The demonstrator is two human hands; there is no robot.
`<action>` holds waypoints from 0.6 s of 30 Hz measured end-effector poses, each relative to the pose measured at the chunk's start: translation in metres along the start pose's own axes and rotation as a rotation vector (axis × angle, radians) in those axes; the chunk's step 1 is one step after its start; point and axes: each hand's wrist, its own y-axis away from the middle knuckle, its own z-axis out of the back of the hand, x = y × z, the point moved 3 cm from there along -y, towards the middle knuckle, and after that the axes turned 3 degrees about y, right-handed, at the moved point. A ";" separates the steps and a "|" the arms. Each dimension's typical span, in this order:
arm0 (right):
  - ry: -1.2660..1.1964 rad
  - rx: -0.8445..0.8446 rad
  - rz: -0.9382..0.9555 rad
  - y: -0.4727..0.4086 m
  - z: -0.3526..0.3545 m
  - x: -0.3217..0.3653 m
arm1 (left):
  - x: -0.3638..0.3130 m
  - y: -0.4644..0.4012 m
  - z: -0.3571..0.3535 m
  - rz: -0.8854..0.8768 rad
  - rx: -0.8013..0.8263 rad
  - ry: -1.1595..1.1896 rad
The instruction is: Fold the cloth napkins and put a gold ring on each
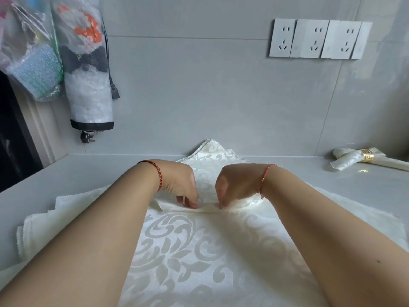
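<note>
We pinch a narrow fold in our cream damask napkin (177, 244) with left hand (179, 185) and right hand (238, 185); glossy scrollwork spreads nearward; scalloped corner beyond.

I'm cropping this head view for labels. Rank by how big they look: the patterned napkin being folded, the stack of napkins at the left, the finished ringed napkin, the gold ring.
1. Patterned napkin, though nearness inflates it.
2. Stack of napkins, partly hidden by an arm.
3. Ringed napkin, farther away.
4. Gold ring.

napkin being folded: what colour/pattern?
Cream-white napkin with a tone-on-tone damask scroll and leaf pattern; head view, clearest between the forearms.
</note>
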 end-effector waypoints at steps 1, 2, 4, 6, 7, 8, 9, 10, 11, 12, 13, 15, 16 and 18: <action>0.002 -0.017 0.006 -0.001 -0.001 -0.001 | 0.000 0.000 0.000 -0.005 -0.002 0.008; 0.003 -0.027 0.015 -0.002 -0.002 -0.002 | 0.000 0.000 -0.002 -0.020 -0.009 0.003; -0.024 -0.021 0.026 -0.004 -0.006 -0.005 | 0.001 -0.002 -0.006 -0.039 -0.025 -0.032; -0.045 -0.001 0.010 -0.006 -0.008 -0.008 | 0.002 -0.003 -0.009 -0.036 -0.021 -0.099; -0.042 0.010 -0.008 -0.007 -0.009 -0.011 | 0.003 -0.004 -0.009 -0.027 -0.019 -0.119; -0.030 0.021 -0.027 -0.009 -0.010 -0.013 | 0.004 -0.005 -0.009 -0.015 -0.015 -0.130; -0.013 0.033 -0.039 -0.009 -0.010 -0.014 | 0.005 -0.005 -0.009 -0.002 -0.009 -0.145; 0.012 0.045 -0.046 -0.010 -0.011 -0.014 | 0.006 -0.004 -0.008 0.018 -0.006 -0.160; 0.039 0.056 -0.048 -0.009 -0.011 -0.014 | 0.008 -0.004 -0.008 0.037 -0.003 -0.172; 0.062 0.065 -0.050 -0.009 -0.011 -0.013 | 0.009 -0.004 -0.009 0.055 -0.001 -0.175; 0.083 0.073 -0.054 -0.008 -0.010 -0.012 | 0.010 -0.004 -0.009 0.067 0.003 -0.170; 0.117 0.090 -0.063 -0.005 -0.008 -0.006 | 0.010 -0.002 -0.009 0.083 0.017 -0.151; 0.130 0.095 -0.064 -0.003 -0.006 -0.003 | 0.009 -0.001 -0.008 0.087 0.023 -0.148; 0.150 0.069 -0.060 0.002 -0.004 0.006 | 0.006 0.005 -0.008 0.080 0.026 -0.160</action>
